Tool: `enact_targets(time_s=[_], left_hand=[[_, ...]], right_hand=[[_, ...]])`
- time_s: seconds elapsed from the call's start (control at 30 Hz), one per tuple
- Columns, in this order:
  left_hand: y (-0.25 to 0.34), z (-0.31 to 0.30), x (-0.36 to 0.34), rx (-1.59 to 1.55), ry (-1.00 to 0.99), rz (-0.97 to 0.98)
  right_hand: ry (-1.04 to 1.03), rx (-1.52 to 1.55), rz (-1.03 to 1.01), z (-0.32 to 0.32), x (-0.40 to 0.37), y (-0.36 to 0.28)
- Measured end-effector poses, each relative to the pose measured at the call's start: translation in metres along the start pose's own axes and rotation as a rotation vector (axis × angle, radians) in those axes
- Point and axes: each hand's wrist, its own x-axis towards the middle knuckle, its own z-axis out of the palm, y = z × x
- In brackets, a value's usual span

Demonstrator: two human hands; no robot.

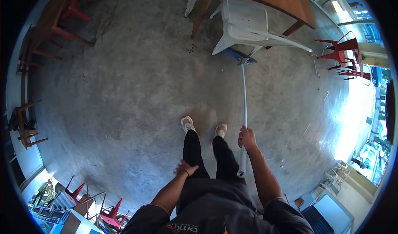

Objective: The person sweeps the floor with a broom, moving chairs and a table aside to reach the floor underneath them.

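My right hand (247, 138) is wrapped round the silver handle of a broom (243, 93). The handle's hollow lower end sticks out toward my body. At its far end, the blue broom head (238, 56) is on the floor beside the legs of a white metal chair (246, 20), partly hidden under it. My left hand (186, 168) rests against my left thigh with its fingers apart, holding nothing. Small dark crumbs (191, 48) lie on the floor left of the white chair.
A wooden table (269, 0) stands over the white chair. Red chairs (342, 51) are at the right, near a bright opening. Another wooden table (45, 22) lines the left wall. Bits of litter (306, 129) dot the concrete floor (124, 89) on the right.
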Motion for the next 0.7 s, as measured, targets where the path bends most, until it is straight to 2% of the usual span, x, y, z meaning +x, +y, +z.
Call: enact_targets(time_s=[0.1,0.27,0.33,0.4,0.47,0.63,0.7], left_hand=[[0.014,-0.012,0.021,0.061,-0.208,-0.147],[0.006,0.028,0.068,0.117,0.168,-0.028],[-0.004,0.033,0.075,0.155,0.298,0.016],[-0.013,0.039,0.082,0.165,0.340,0.015],[-0.021,0.049,0.093,0.182,0.384,0.025],[-0.029,0.083,0.104,0.249,0.445,0.090],[-0.029,0.094,0.102,0.273,0.460,0.098]], right_hand=[[-0.035,0.028,-0.029,0.021,0.038,0.003],[-0.085,-0.105,-0.205,0.035,0.133,0.010],[-0.029,-0.173,-0.239,0.034,0.189,-0.001],[-0.020,-0.206,-0.320,0.030,0.242,-0.015],[0.140,-0.400,-0.459,0.030,0.287,-0.026],[0.227,-0.617,-0.047,0.018,0.344,-0.006],[0.242,-0.680,-0.112,0.003,0.332,0.026]])
